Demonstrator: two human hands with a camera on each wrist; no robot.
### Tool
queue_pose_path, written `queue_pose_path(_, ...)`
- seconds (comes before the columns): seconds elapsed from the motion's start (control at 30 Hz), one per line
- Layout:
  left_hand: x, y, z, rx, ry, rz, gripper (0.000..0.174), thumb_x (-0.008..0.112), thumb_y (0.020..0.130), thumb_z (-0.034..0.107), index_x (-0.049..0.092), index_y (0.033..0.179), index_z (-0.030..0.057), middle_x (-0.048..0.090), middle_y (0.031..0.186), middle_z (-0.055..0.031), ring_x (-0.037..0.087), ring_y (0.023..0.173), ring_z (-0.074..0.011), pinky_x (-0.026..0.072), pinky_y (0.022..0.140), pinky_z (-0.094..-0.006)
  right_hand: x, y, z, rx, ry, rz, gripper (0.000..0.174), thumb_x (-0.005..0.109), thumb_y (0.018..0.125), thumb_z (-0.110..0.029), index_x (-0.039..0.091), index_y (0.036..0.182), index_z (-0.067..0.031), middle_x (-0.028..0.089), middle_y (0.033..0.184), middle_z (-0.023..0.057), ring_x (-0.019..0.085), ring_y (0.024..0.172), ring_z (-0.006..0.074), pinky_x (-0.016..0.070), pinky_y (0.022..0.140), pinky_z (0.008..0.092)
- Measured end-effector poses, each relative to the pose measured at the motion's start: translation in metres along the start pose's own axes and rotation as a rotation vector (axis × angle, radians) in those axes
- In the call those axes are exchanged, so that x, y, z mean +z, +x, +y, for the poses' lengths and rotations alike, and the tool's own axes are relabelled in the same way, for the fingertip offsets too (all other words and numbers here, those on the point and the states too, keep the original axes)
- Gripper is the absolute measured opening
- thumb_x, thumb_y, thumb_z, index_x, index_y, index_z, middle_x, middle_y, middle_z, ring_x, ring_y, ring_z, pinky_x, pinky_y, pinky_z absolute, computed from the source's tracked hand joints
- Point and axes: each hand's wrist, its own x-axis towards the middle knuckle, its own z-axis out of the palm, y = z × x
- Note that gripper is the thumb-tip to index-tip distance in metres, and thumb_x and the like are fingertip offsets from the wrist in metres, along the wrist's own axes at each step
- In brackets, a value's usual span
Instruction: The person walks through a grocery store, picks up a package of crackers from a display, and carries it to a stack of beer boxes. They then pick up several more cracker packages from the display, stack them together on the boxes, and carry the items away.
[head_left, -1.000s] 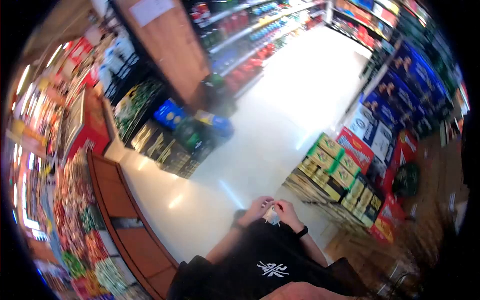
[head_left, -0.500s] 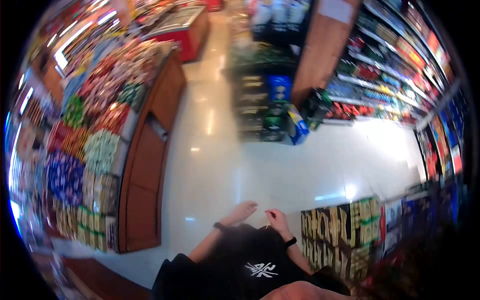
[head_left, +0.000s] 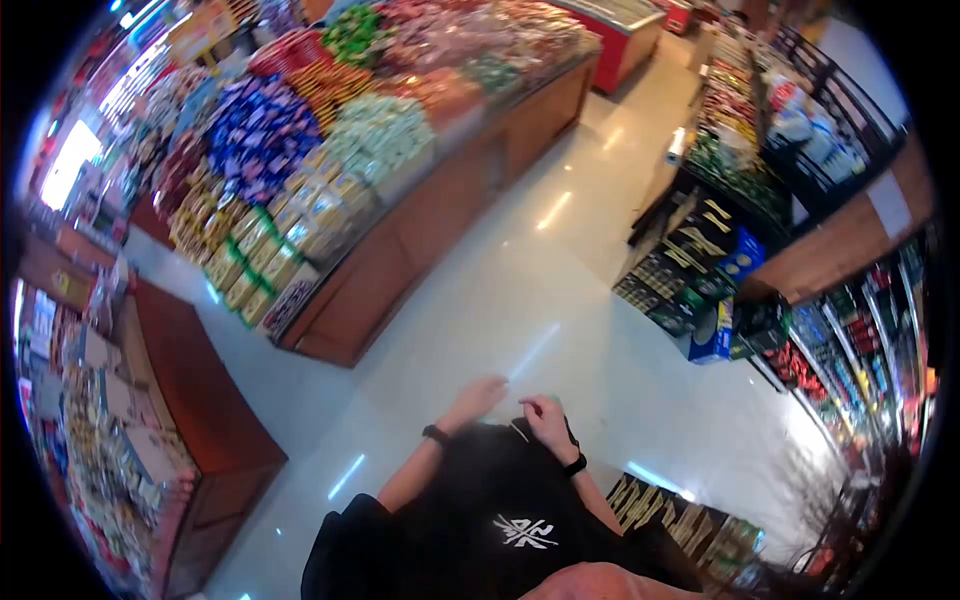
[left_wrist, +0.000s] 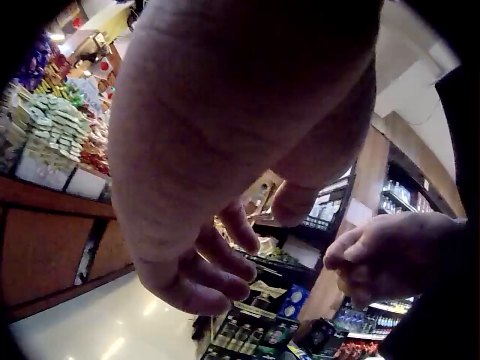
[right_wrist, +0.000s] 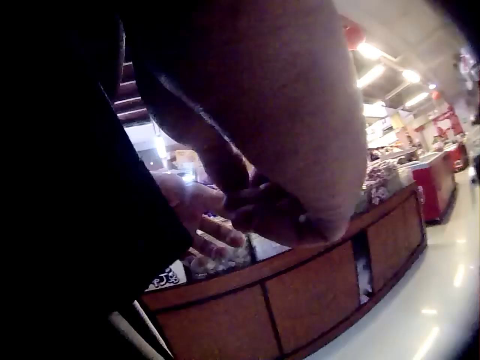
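In the head view my left hand (head_left: 480,397) is held out in front of the black shirt (head_left: 440,510), and the left wrist view has its fingers (left_wrist: 225,266) apart and loosely bent, with nothing in them. Close to its right is my right hand (head_left: 546,420), separated by a small gap. Its fingers (left_wrist: 352,255) curl loosely in the left wrist view, where no object shows in them. A thin pale strip (head_left: 519,430) lies beside the right hand against the dark clothing; what it is stays unclear. Each wrist wears a black band.
A wooden display counter (head_left: 400,265) heaped with packaged goods stands ahead on the left, a second counter (head_left: 225,400) nearer left. Stacked drink cartons (head_left: 690,265) and bottle shelves (head_left: 850,340) are on the right, with more packs (head_left: 690,525) at my right side. Shiny floor (head_left: 480,300) runs between.
The view has swung left, bringing the counters toward the middle. My hands, together near a small pale thing a second ago, have moved apart.
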Motion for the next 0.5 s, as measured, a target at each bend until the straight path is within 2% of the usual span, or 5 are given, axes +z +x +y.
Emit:
queue_pose_path(0.07, -0.008, -0.015, -0.023, 0.003, 0.036, 0.075, 0.037, 0.059, 0.095, 0.027, 0.058, 0.123, 0.0028, 0.066, 0.111, -0.0103, 0.063, 0.096, -0.0193, 0.0501, 0.085, -0.0341, 0.007, 0.013, -0.023, -0.082, -0.034, -0.080, 0.013, 0.060, 0.089, -0.009, 0.068, 0.097, -0.0015, 0.066, 0.083, 0.0109, 0.061, 0.071, 0.0163, 0.0493, 0.065, 0.0283)
queue_pose_path(0.17, -0.036, -0.026, -0.029, -0.106, -0.094, 0.071, 0.037, 0.060, 0.095, 0.027, 0.058, 0.123, 0.0029, 0.066, 0.112, -0.0106, 0.063, 0.097, -0.0188, 0.0505, 0.084, -0.0334, 0.036, 0.041, -0.017, -0.204, -0.002, -0.141, 0.013, 0.060, 0.090, -0.008, 0.068, 0.098, -0.0010, 0.065, 0.082, 0.0111, 0.062, 0.072, 0.0174, 0.0503, 0.067, 0.0291)
queue_pose_path(0.3, -0.070, -0.034, -0.051, -0.061, -0.138, 0.219, 0.037, 0.061, 0.094, 0.025, 0.058, 0.124, 0.0033, 0.067, 0.111, -0.0107, 0.064, 0.098, -0.0187, 0.0511, 0.082, -0.0327, 0.065, 0.079, -0.048, -0.146, -0.050, -0.296, 0.015, 0.061, 0.091, -0.011, 0.068, 0.100, -0.0006, 0.067, 0.084, 0.0114, 0.062, 0.072, 0.0171, 0.0509, 0.068, 0.0291)
queue_pose_path(0.4, -0.095, -0.037, -0.072, -0.205, -0.081, 0.313, 0.036, 0.061, 0.094, 0.024, 0.057, 0.123, 0.0029, 0.067, 0.111, -0.0111, 0.064, 0.099, -0.0193, 0.0511, 0.083, -0.0328, 0.074, 0.112, -0.100, -0.109, 0.074, -0.468, 0.017, 0.062, 0.091, -0.014, 0.068, 0.100, -0.0008, 0.067, 0.084, 0.0112, 0.062, 0.072, 0.0167, 0.0509, 0.067, 0.0293)
queue_pose_path(0.5, -0.147, -0.036, -0.069, -0.358, -0.141, 0.309, 0.035, 0.061, 0.093, 0.022, 0.057, 0.123, 0.0033, 0.067, 0.111, -0.0115, 0.064, 0.099, -0.0204, 0.0509, 0.083, -0.0331, 0.106, 0.152, -0.107, -0.155, -0.089, -0.548, 0.018, 0.062, 0.091, -0.015, 0.069, 0.099, -0.0011, 0.068, 0.085, 0.0112, 0.062, 0.072, 0.0166, 0.0509, 0.067, 0.0294)
